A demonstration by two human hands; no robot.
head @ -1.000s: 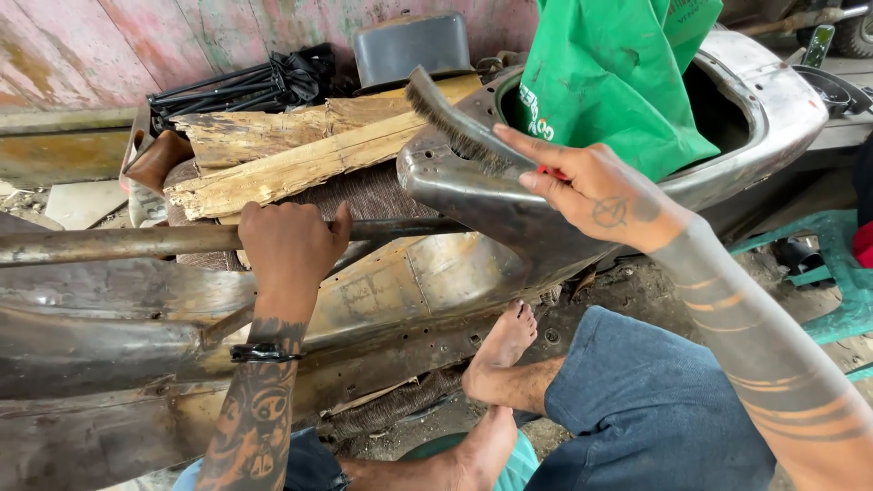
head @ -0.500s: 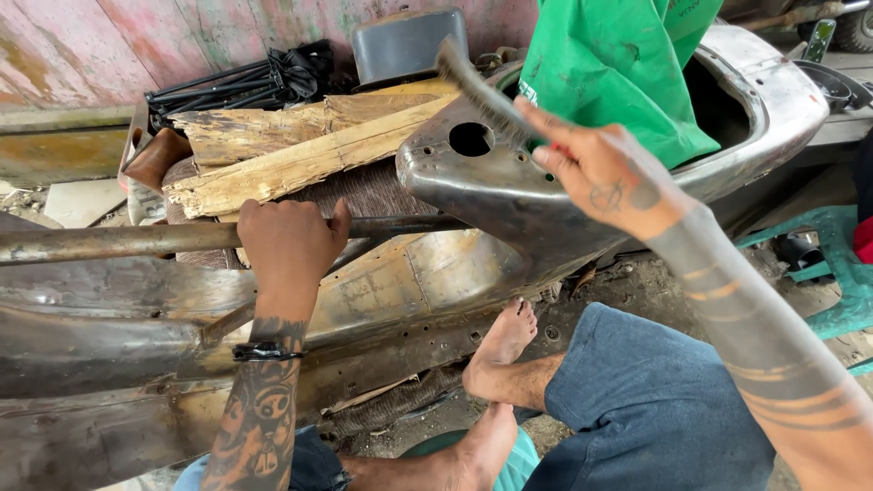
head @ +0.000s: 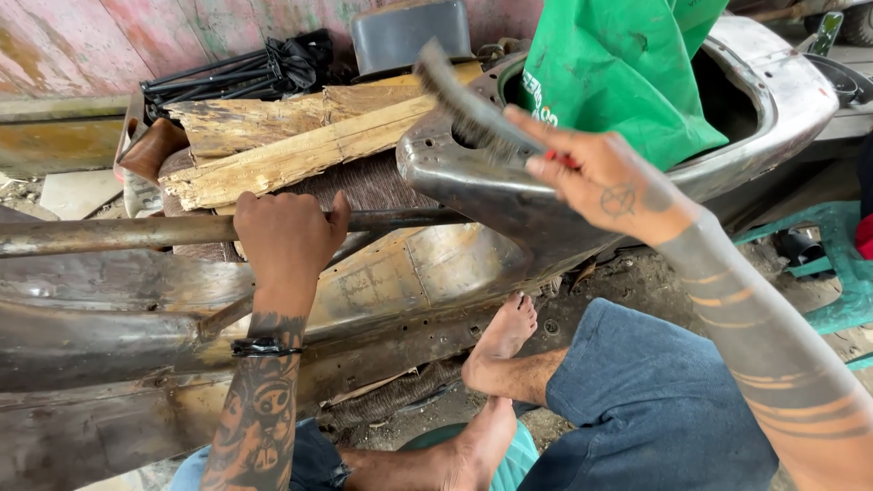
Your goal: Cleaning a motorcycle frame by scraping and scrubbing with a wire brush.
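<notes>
The right hand is closed around the handle of a wire brush, fingers wrapped tight on it, and the bristle end points up toward 11 o'clock, lifted a little off the metal body of what looks like an old scooter frame. The brush is in the air just above the curved rim of this body, near the round hole at 12 o'clock. The left hand is clenched over a rusty pipe that runs toward 9 o'clock, thumb on the far side, the tattooed forearm going straight down toward 6 o'clock. I think the risk is this: if the brush comes down at a bad angle it can slide off the smooth curved metal and hit the green bag lying in the shell at 1 o'clock, or the bare foot resting against the frame below. Loose rust and wire bits could also fly, since the hands are bare. The right wrist is bent and the forearm comes from 4 o'clock.
</notes>
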